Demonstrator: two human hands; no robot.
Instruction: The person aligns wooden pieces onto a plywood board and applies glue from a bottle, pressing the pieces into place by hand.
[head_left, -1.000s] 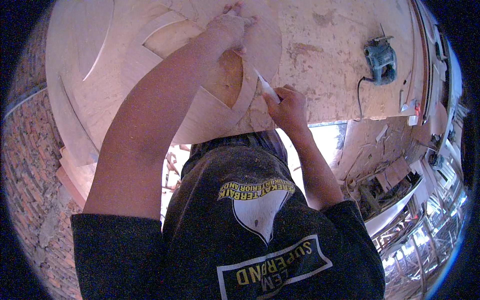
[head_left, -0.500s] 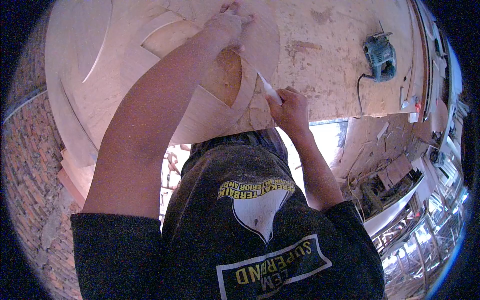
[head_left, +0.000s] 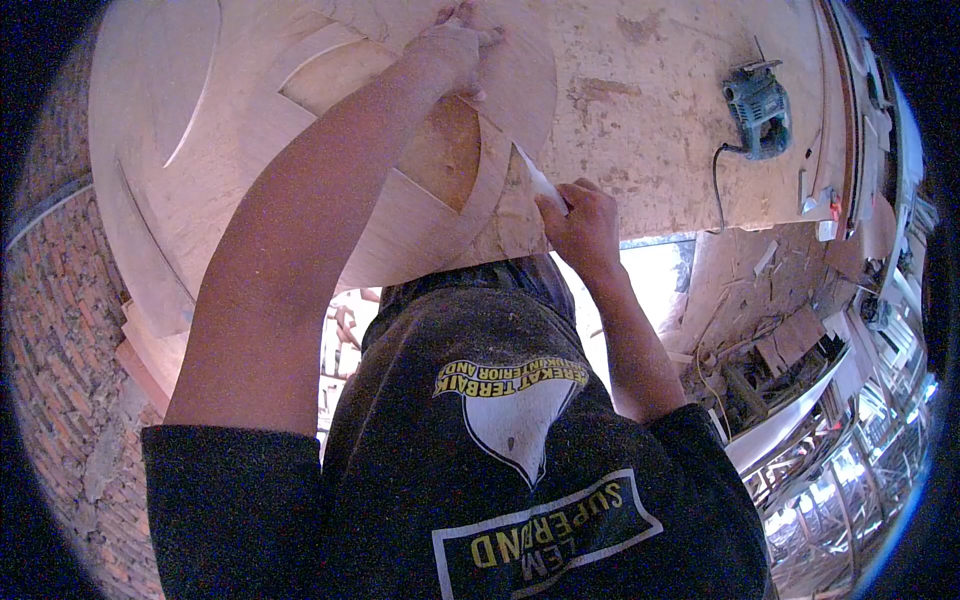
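Observation:
My left hand (head_left: 455, 50) presses flat on a curved plywood piece (head_left: 420, 225) that lies on the wooden worktable (head_left: 650, 130). My right hand (head_left: 582, 225) grips a thin white tool (head_left: 535, 175). Its tip touches the outer edge of the curved piece, just right of the leaf-shaped cutout (head_left: 450, 150). The left forearm crosses over much of the piece and hides part of it. I cannot tell whether the tool is a pencil or a blade.
A blue-green jigsaw (head_left: 757, 110) with its cord rests on the table at the right. More curved plywood offcuts (head_left: 160, 110) lie at the table's left end. Brick paving (head_left: 60, 330) shows at the left, scrap wood and clutter (head_left: 770, 360) at the lower right.
My right hand has shifted slightly down along the curved edge with the white tool. The left hand stays pressed on the plywood.

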